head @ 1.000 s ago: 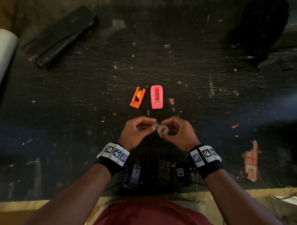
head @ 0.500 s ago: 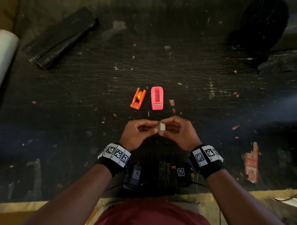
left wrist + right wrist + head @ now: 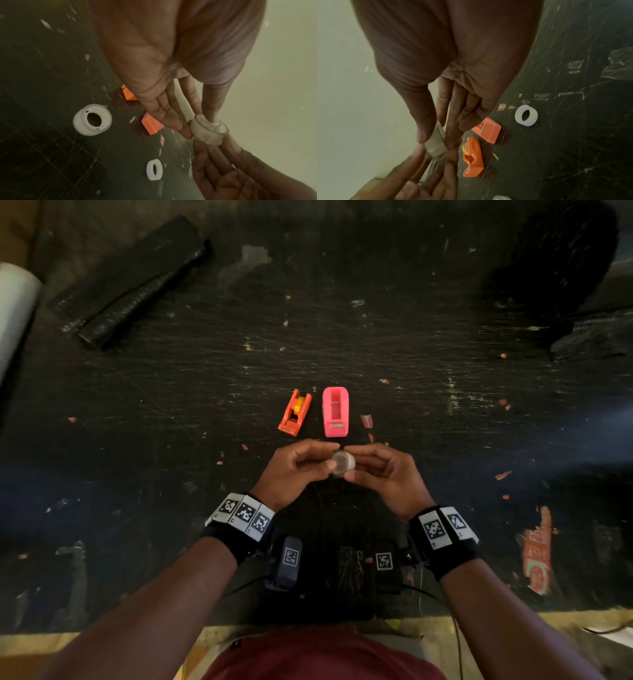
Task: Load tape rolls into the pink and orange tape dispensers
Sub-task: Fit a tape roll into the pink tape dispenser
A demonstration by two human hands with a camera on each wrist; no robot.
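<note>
A small clear tape roll [image 3: 343,463] is held above the black table, its open face turned up toward me. My left hand [image 3: 334,455] pinches its left side with thumb and fingertips, and my right hand [image 3: 347,462] pinches its right side. The left wrist view shows the tape roll [image 3: 209,129] between both hands' fingertips. In the right wrist view, the tape roll [image 3: 435,143] sits under my right thumb. Just beyond the hands stand the orange dispenser [image 3: 295,412], with a yellow hub inside, and the pink dispenser [image 3: 335,411], whose slot looks empty.
White rings lie on the table near the dispensers: a large one [image 3: 92,119], a small one [image 3: 154,169] and another [image 3: 526,115]. A black flat bundle [image 3: 133,278] lies far left, dark objects [image 3: 561,261] far right. Red paper scraps [image 3: 537,553] dot the table.
The hands have stayed in place just before the dispensers. The tape roll was edge-on half a second ago and is now turned with its open face up.
</note>
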